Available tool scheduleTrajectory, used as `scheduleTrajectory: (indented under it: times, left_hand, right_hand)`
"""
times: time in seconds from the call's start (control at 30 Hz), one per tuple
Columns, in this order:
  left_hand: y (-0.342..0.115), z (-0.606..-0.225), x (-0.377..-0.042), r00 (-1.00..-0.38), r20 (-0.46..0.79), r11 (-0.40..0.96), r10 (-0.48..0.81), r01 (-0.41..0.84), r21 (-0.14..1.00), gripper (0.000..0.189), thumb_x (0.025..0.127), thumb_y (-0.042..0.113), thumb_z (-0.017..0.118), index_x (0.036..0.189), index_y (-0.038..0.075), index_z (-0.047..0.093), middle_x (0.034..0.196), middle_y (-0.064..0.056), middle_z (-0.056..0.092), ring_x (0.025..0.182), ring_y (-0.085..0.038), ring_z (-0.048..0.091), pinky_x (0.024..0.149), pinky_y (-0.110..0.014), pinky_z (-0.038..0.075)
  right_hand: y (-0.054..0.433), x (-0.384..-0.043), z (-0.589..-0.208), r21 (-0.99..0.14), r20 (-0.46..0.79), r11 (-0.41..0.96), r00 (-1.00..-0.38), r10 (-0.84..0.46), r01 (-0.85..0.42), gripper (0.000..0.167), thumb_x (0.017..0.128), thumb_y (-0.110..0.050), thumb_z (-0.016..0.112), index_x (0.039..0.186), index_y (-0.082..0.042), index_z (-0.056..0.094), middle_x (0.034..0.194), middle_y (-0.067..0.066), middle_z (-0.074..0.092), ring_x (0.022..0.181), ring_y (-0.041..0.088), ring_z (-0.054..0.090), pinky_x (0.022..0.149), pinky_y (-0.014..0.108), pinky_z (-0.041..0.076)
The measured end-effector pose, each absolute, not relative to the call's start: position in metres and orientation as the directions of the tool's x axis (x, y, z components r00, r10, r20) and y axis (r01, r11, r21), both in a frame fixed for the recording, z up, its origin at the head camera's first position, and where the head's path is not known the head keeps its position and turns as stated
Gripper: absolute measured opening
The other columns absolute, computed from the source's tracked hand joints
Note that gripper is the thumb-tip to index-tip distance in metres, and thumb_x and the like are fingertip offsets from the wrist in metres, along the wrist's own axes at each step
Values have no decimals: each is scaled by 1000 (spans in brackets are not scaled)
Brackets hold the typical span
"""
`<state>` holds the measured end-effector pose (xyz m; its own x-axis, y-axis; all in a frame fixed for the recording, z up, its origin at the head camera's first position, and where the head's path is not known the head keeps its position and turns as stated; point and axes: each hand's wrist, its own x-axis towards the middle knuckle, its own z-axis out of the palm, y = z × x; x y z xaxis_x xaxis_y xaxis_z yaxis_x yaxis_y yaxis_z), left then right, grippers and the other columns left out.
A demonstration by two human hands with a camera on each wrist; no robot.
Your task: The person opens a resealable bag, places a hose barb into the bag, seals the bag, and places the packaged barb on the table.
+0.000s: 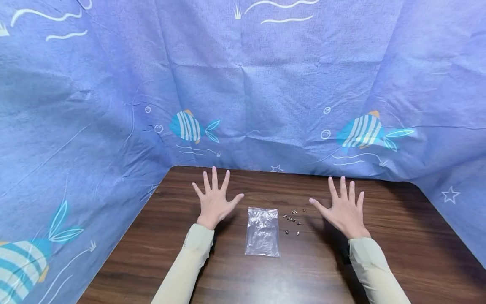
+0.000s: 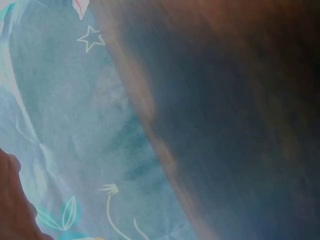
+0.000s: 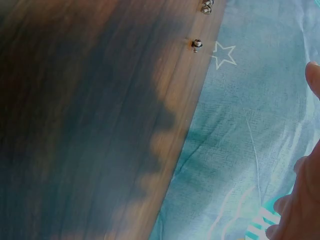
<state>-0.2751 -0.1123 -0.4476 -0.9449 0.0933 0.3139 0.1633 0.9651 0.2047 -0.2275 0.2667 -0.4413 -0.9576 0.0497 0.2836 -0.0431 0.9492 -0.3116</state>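
Note:
Both hands hover over the table with fingers spread wide, holding nothing. My left hand (image 1: pixel 213 204) is to the left of a flat, clear plastic zip bag (image 1: pixel 262 233), apart from it. Right of the bag lie several tiny, shiny metal pieces (image 1: pixel 291 219), too small to identify in the head view. My right hand (image 1: pixel 345 213) is beyond them on the right, its thumb pointing toward them. The right wrist view shows one rounded metal piece (image 3: pixel 197 44) close to the table's far edge. Only a strip of each hand enters its own wrist view.
A dark wood-grain table (image 1: pixel 148 253) carries these things. Blue fabric (image 1: pixel 281 97) printed with striped fish, stars and wavy lines hangs behind the table and along its sides.

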Motion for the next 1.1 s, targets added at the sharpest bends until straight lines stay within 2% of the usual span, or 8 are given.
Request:
scheduleTrajectory:
  times: [0.2, 0.33, 0.47, 0.6, 0.8, 0.93, 1.1]
  left_hand:
    - [-113, -446, -274, -945, 310, 959, 100, 175, 224, 87, 85, 78, 38, 154, 38, 4, 161, -5, -18, 145, -37, -20, 106, -71, -14]
    - [-113, -444, -274, -933, 343, 943, 109, 207, 262, 84, 87, 75, 38, 154, 37, 5, 161, -7, -15, 146, -39, -15, 108, -70, -11]
    - [-111, -437, -271, -924, 356, 891, 141, 275, 361, 79, 91, 69, 38, 155, 32, 10, 163, -9, -7, 148, -39, -8, 112, -66, -7]
    - [-104, -427, -261, -901, 350, 800, 257, 402, 446, 72, 97, 58, 40, 155, 24, 17, 163, -9, 4, 149, -33, -1, 116, -59, -3]
    - [-93, -423, -242, -791, 273, 652, 547, 607, 454, 63, 101, 43, 42, 154, 21, 19, 161, -4, 11, 149, -28, 8, 119, -51, 2]
    - [-84, -428, -230, -697, 188, 587, 692, 695, 415, 60, 102, 42, 40, 155, 24, 18, 161, -2, 14, 148, -27, 15, 119, -50, 7]
    - [-74, -437, -218, -591, 86, 520, 802, 762, 385, 57, 103, 46, 34, 154, 27, 20, 160, -4, 21, 146, -24, 23, 117, -54, 16]
  right_hand:
    - [266, -227, -440, -343, 271, 938, -961, 58, -40, 98, 85, -73, 45, 156, -18, 7, 159, 25, -3, 144, 49, -8, 108, 71, -9]
    - [266, -228, -438, -393, 277, 917, -959, 49, -67, 94, 89, -69, 45, 156, -16, 6, 159, 26, -2, 144, 49, -6, 109, 69, -9]
    - [265, -233, -433, -461, 310, 871, -951, -21, -169, 84, 95, -57, 45, 156, -11, 9, 159, 26, 5, 145, 46, 0, 113, 65, -5]
    - [260, -242, -430, -497, 335, 808, -929, -157, -316, 70, 101, -43, 44, 153, -4, 19, 158, 23, 14, 146, 43, 9, 116, 61, 1]
    - [245, -252, -430, -470, 281, 739, -876, -392, -482, 55, 103, -33, 42, 149, -4, 32, 157, 16, 24, 145, 38, 19, 117, 57, 11]
    - [234, -256, -433, -439, 232, 700, -824, -517, -563, 50, 104, -31, 40, 147, -5, 38, 154, 13, 32, 144, 34, 25, 116, 56, 15]
    - [222, -257, -442, -409, 163, 677, -779, -606, -612, 48, 104, -31, 38, 146, -6, 41, 152, 11, 38, 143, 33, 28, 115, 55, 20]
